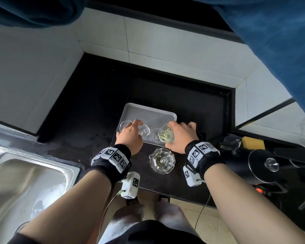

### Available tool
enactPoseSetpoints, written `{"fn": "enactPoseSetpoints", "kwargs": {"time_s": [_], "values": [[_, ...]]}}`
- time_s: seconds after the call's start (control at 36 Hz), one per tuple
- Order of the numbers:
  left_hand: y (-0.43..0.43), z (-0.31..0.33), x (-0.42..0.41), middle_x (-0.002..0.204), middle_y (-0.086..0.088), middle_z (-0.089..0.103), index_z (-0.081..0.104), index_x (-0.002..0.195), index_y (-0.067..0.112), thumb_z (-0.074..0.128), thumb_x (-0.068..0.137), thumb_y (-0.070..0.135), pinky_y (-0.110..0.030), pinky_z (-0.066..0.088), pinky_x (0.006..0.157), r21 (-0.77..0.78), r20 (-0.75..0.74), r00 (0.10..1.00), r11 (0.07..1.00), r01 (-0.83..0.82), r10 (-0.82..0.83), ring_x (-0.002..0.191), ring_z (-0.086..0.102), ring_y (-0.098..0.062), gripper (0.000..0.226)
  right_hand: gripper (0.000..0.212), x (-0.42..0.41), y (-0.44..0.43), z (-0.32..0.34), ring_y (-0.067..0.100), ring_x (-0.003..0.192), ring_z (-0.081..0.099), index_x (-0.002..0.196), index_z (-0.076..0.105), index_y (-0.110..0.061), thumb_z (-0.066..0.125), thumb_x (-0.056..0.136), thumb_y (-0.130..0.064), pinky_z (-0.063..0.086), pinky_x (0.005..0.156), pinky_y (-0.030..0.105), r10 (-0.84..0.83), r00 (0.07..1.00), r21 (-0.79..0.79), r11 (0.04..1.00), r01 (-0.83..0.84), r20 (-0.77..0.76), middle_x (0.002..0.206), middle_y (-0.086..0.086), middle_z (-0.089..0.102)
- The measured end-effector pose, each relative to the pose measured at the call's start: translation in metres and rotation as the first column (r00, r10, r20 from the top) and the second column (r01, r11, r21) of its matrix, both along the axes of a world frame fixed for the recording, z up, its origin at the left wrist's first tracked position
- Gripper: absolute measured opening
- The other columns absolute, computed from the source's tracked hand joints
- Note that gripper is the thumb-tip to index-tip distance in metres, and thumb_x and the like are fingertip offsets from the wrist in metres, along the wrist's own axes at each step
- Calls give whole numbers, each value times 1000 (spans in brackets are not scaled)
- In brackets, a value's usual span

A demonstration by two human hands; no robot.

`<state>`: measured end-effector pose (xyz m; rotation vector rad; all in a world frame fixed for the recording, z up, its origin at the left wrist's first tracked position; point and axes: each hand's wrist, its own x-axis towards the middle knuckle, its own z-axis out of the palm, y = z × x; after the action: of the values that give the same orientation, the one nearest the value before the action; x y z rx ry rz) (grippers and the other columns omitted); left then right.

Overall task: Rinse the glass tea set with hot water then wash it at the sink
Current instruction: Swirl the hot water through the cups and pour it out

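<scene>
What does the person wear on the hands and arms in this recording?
Forearms are bare, no sleeves; the left hand and right hand are ungloved. A black fabric left wristband and matching right wristband each carry white blocks printed with black square markers. Below each wrist hangs a small white box, left box and right box, also marked, trailing a thin cable.

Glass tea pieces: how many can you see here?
5: a far-left cup and a second cup by the left hand on the white tray, a third cup mid-tray, a leaf-filled cup in the right hand, a fluted bowl on the counter. Hands may hide more.
</scene>
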<state>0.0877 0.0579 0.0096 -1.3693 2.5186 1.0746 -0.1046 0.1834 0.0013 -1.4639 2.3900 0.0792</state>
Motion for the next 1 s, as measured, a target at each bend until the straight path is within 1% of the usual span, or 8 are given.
{"fn": "enactPoseSetpoints", "kwargs": {"time_s": [0.14,0.25,0.44,0.83,1.0], "values": [[0,2,1,122,5,61,43,139,31,46,92,5,-49,38,105,4,-7,1000,1000,-9,9,115,59,-21,54,69,-1,-2,3,16,101,63,139,48,-30,73,78,-52,28,104,41,26,999,25,999,-25,-23,107,-7,69],[0,4,1,124,5,61,43,139,30,46,92,5,-51,37,107,8,-5,1000,1000,-7,7,116,59,-21,54,70,-2,-4,6,16,98,65,139,48,-29,74,77,-51,28,103,41,37,999,42,999,-35,-33,104,-8,70],[-1,8,-1,125,4,62,44,140,30,46,92,5,-53,37,109,8,-19,1000,1000,-6,6,117,59,-21,54,67,-7,-8,9,18,93,64,134,49,-29,73,75,-49,30,100,42,49,997,75,996,-45,-65,97,-10,66],[-16,9,10,124,5,62,46,138,30,46,92,4,-58,37,110,0,-30,999,999,-41,41,118,60,-21,53,66,-5,-32,-2,20,95,66,130,49,-30,73,70,-47,31,95,43,102,991,91,991,-94,-82,99,-10,70],[-18,9,15,125,6,61,46,138,29,46,92,3,-53,38,108,2,-24,999,999,-43,43,118,60,-20,53,65,-3,-37,-6,20,93,66,127,50,-29,72,69,-47,34,94,44,122,988,97,989,-113,-91,101,-10,71]]}}
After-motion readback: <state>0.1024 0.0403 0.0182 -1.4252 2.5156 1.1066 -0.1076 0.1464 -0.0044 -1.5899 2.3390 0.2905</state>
